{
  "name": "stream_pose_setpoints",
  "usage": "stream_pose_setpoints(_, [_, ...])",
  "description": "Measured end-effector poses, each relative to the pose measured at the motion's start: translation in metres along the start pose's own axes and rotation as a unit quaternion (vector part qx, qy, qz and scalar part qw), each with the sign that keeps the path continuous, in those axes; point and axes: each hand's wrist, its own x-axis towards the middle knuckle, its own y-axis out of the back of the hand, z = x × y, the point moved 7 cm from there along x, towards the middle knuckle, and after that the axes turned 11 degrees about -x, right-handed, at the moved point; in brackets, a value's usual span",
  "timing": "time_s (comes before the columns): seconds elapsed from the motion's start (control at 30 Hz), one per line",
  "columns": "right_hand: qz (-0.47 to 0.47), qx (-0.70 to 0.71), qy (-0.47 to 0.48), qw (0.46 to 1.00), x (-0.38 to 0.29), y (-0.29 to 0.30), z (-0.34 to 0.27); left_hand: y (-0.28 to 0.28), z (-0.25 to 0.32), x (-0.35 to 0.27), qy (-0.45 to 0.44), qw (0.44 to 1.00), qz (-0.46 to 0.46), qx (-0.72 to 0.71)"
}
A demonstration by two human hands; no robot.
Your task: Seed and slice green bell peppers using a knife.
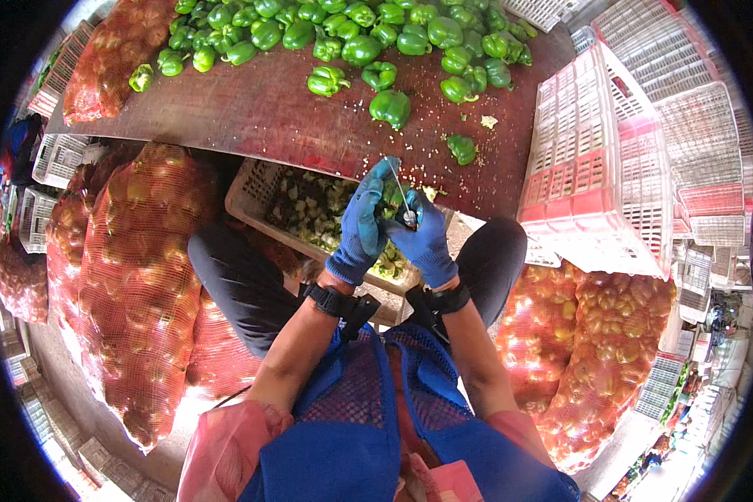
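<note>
Both my hands wear blue knitted gloves with a coated palm and meet above the near edge of the table. A small knife [402, 191] is gripped in my right hand [425, 240], its thin blade slanting up and left toward my left fingertips. My left hand [362, 226] is cupped around a green bell pepper [391, 193], which shows only in part between the gloves. Just beyond, a green pepper piece [462, 149] and a whole bell pepper [390, 109] lie on the reddish table [245, 103], among scattered pale seeds.
Many green bell peppers [357, 31] are heaped across the table's far side. Below its edge, a crate [245, 194] holds pepper scraps. Red mesh sacks [141, 282] stand at left, with more sacks [583, 339] at right. Stacked plastic crates [577, 144] rise beside the table's right end.
</note>
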Motion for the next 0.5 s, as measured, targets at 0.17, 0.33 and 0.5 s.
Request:
stream_pose_setpoints(0.17, [-0.041, 0.057, -0.039, 0.997, -0.002, 0.006, -0.010, -0.014, -0.003, -0.004, 0.129, 0.961, -0.042, -0.243])
stream_pose_setpoints(0.33, [-0.086, 0.061, 0.038, 0.994, -0.003, -0.002, -0.017, -0.005, -0.020, 0.002, 0.232, 0.907, -0.070, -0.344])
stream_pose_setpoints(0.5, [-0.183, -0.034, 0.055, 0.981, -0.007, -0.008, -0.019, 0.011, -0.011, 0.002, 0.239, 0.939, -0.043, -0.245])
